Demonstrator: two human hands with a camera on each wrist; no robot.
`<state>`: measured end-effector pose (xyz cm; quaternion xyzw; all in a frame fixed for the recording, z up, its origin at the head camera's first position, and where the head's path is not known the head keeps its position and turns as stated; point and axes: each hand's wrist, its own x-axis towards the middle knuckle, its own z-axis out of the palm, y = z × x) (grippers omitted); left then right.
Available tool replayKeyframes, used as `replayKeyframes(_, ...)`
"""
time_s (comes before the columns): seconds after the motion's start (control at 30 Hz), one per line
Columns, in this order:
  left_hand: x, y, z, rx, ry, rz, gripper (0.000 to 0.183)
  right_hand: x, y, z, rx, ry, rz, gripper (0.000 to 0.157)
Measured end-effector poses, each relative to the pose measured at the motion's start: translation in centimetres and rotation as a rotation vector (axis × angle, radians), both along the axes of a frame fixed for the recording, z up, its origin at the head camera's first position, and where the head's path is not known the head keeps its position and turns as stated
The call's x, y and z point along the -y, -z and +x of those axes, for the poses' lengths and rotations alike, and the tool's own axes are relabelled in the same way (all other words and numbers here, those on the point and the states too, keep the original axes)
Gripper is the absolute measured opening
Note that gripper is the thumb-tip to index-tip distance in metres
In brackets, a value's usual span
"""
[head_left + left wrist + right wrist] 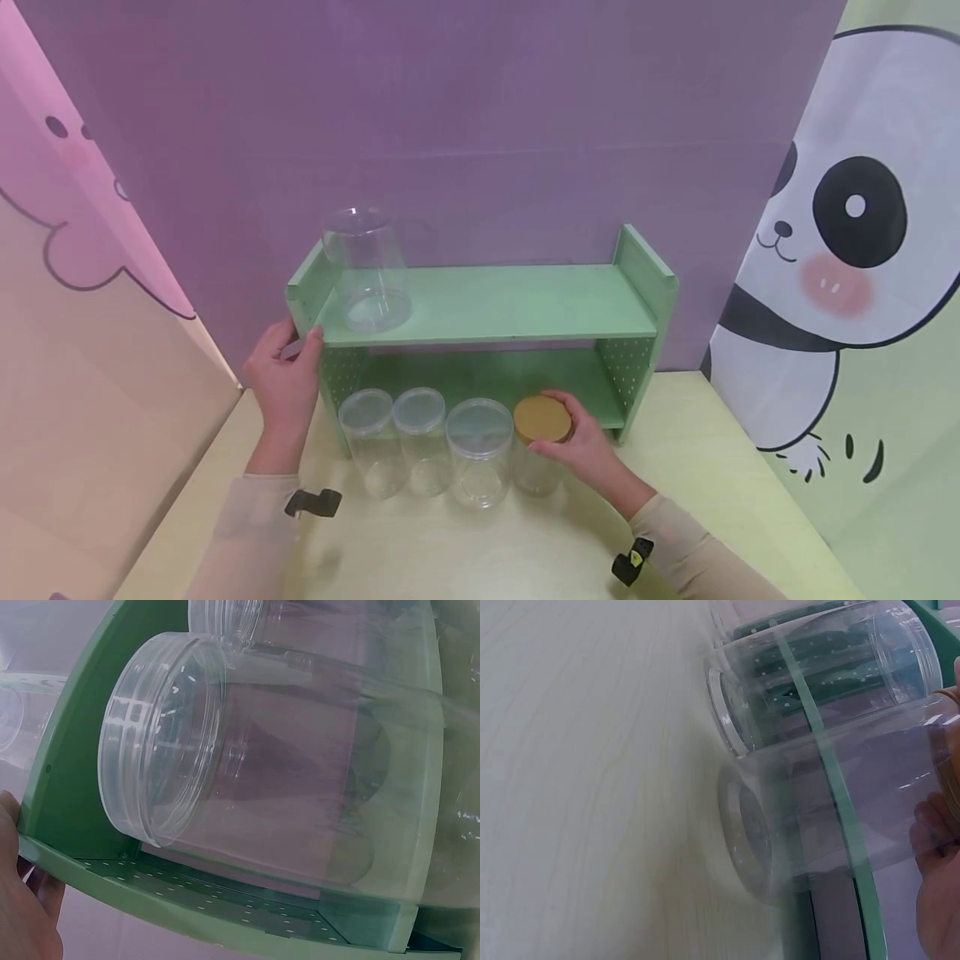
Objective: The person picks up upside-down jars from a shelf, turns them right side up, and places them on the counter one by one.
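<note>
My left hand (288, 375) grips the left side panel of a green two-tier shelf (495, 304), thumb at its front edge. With thumb and fingers around the tan lid, my right hand (585, 446) holds a clear jar (536, 471), the rightmost of a row before the shelf. Beside that jar stands a wide clear jar (480, 479) with a clear lid. Farther left are two slimmer clear jars, a middle one (427, 462) and a leftmost one (375, 458). In the right wrist view, the held jar (840, 802) has its base close to the tabletop.
A clear pitcher (371, 275) with a handle stands on the upper tier's left end. Behind the shelf rises a purple panel (480, 125). Side panels carry a pink cartoon (90, 233) at left and a panda (862, 217) at right. The tabletop (450, 567) is pale wood.
</note>
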<state>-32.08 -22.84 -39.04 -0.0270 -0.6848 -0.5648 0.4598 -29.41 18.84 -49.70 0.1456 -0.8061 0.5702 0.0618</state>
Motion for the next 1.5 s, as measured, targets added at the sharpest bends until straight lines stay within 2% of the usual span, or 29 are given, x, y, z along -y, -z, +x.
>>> replayKeyframes(0.07,0.2,0.4,-0.4,0.002,-0.01,-0.001,0.032,0.0,0.1,0.1,-0.003,-0.003,0.002,0.083)
replayKeyframes(0.23,0.3,0.4,-0.4,-0.002,-0.013,-0.002,0.031,0.0,0.3,0.0,-0.004,-0.009,-0.006,0.084)
replayKeyframes(0.57,0.9,1.0,-0.9,-0.004,0.002,-0.016,0.031,-0.1,0.6,-0.1,-0.014,-0.011,-0.014,0.087)
replayKeyframes(0.7,1.0,1.0,-0.8,0.014,-0.006,-0.015,0.031,-0.2,0.6,0.0,-0.101,-0.063,-0.076,0.087)
replayKeyframes(0.8,1.0,1.1,-0.8,0.03,-0.018,-0.005,0.032,-0.6,0.2,0.0,-0.241,-0.082,-0.148,0.078)
replayKeyframes(0.9,0.9,1.1,-0.7,0.033,-0.024,0.002,0.032,-1.2,-0.9,0.0,-0.422,0.009,-0.188,0.062)
replayKeyframes(1.0,0.7,0.9,-0.5,0.023,-0.018,0.001,0.032,-2.1,-2.9,-0.1,-0.569,0.169,-0.221,0.044)
replayKeyframes(1.13,0.3,0.3,-0.1,0.003,-0.005,-0.007,0.031,-3.7,-6.0,-0.1,-0.69,0.374,-0.251,0.029)
replayKeyframes(1.23,-0.1,-0.3,0.3,-0.005,0.002,-0.008,0.031,-5.2,-7.9,-0.5,-0.723,0.519,-0.253,0.029)
replayKeyframes(1.33,-0.4,-0.7,0.7,-0.007,0.006,-0.007,0.031,-6.4,-9.6,-0.9,-0.711,0.618,-0.234,0.035)
replayKeyframes(1.4,-0.5,-0.9,1.0,-0.008,0.013,-0.004,0.031,-6.8,-10.5,-1.1,-0.692,0.642,-0.21,0.039)
replayKeyframes(1.5,-0.7,-1.1,1.2,-0.009,0.02,0.001,0.031,-7.1,-11.5,-1.1,-0.664,0.636,-0.154,0.043)
